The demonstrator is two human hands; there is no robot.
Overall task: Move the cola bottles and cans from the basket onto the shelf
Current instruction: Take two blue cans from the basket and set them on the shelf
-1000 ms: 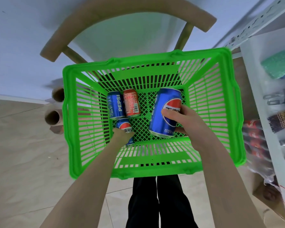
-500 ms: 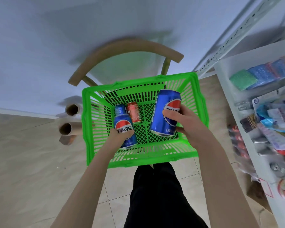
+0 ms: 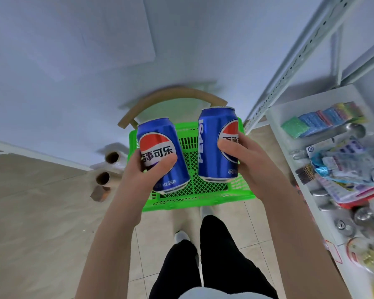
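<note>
The left hand (image 3: 145,175) curls round the left cola can (image 3: 160,147) and the right hand (image 3: 248,167) grips the right cola can (image 3: 214,143), both blue cans held above the green basket (image 3: 203,200), whose contents they mostly hide, while the white shelf (image 3: 275,114) at the right holds coloured sponges (image 3: 320,120), packets (image 3: 343,169) and metal parts (image 3: 343,227)

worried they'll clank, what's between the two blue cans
Nothing solid: the head view shows a bare gap between the left can and right can, with the green basket behind.
</note>
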